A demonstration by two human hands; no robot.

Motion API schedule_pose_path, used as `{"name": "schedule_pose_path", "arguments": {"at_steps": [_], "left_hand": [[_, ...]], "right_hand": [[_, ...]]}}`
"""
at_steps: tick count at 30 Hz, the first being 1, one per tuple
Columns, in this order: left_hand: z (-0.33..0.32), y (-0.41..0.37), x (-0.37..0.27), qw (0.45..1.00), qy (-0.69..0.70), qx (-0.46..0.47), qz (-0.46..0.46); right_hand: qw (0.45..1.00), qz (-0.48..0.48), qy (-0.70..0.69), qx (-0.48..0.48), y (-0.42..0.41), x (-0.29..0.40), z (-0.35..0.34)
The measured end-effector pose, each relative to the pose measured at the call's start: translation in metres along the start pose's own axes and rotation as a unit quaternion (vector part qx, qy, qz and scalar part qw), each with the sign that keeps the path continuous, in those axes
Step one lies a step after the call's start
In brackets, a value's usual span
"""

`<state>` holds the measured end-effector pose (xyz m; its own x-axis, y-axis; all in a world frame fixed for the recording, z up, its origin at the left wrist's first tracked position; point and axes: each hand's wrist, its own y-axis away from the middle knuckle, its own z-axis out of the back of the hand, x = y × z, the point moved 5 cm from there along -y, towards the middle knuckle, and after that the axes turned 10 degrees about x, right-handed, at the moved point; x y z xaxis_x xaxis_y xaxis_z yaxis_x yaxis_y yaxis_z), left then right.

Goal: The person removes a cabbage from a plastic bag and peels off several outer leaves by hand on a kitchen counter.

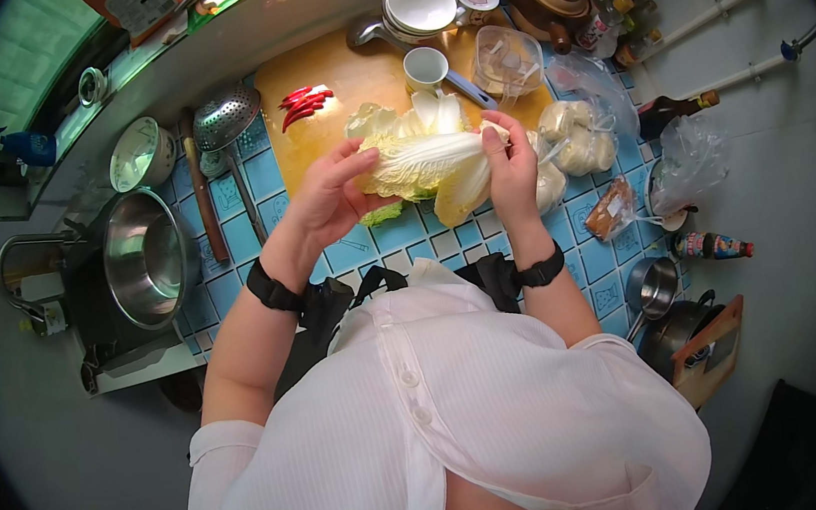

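Note:
Above the front part of the wooden cutting board, a partly stripped napa cabbage (435,157) lies sideways between my hands, pale stem towards the right. Its root end is gripped by my right hand (515,171), thumb on top. My left hand (332,188) is around the frilly yellow leaf tips, thumb above and the other fingers partly hidden. One leaf (465,192) hangs down near my right hand. Behind the cabbage, loose cabbage leaves (408,120) rest on the cutting board (333,127). Several red chilli peppers (304,104) lie at the board's left.
Left are a metal basin (144,258), a skimmer (226,117) and a patterned bowl (140,153). Stacked white bowls (421,5), a mug (426,68), a blue-handled knife (471,89) and a plastic container (507,62) stand behind. Bagged pale food (576,137) and a saucepan (653,287) are right.

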<state>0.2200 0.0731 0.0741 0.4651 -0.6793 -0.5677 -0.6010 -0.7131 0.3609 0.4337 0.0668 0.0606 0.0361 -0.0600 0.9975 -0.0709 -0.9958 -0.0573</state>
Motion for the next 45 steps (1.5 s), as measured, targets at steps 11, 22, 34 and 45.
{"name": "schedule_pose_path", "arguments": {"at_steps": [11, 22, 34, 45], "left_hand": [[-0.054, 0.010, 0.002, 0.439, -0.848, -0.141, -0.262], [0.006, -0.017, 0.024, 0.745, -0.661, -0.031, -0.081], [0.051, -0.101, 0.066, 0.973, -0.116, -0.077, 0.185], [0.004, -0.092, 0.043, 0.538, -0.838, -0.092, 0.021]], "right_hand": [[0.992, -0.013, 0.120, 0.022, 0.000, -0.002, 0.000], [0.921, -0.131, -0.364, 0.048, 0.002, -0.004, 0.010], [0.876, -0.154, -0.452, -0.060, 0.019, -0.023, 0.070], [0.885, -0.152, -0.429, -0.101, 0.023, -0.031, 0.078]]}}
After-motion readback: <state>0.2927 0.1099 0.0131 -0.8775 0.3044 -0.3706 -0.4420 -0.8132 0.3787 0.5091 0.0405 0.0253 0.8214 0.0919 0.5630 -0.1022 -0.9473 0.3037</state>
